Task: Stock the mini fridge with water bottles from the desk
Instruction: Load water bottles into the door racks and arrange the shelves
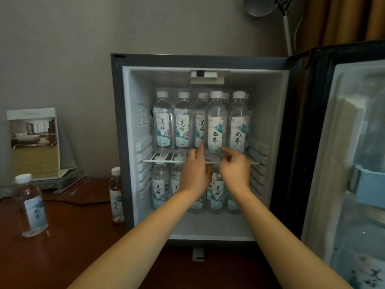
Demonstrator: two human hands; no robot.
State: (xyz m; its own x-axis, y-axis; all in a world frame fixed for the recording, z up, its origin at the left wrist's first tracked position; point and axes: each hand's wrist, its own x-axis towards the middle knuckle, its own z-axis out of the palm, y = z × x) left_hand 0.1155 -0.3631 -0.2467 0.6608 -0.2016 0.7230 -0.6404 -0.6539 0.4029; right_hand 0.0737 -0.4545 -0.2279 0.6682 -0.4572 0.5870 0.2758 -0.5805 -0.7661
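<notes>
The dark reddish wooden table (79,243) carries the open mini fridge (118,142) on its right part. Just beside the fridge's left wall a water bottle (115,195) stands upright. A second bottle (31,205) stands upright well apart, near the left edge of view. A standing picture card (34,142) sits at the back left, and a dark cable (73,202) runs across the tabletop. Inside the fridge, a white wire shelf (162,160) bears a row of upright bottles (163,122), with one forward bottle (216,122) at its front edge. Lower bottles (159,188) stand on the fridge floor (208,226).
</notes>
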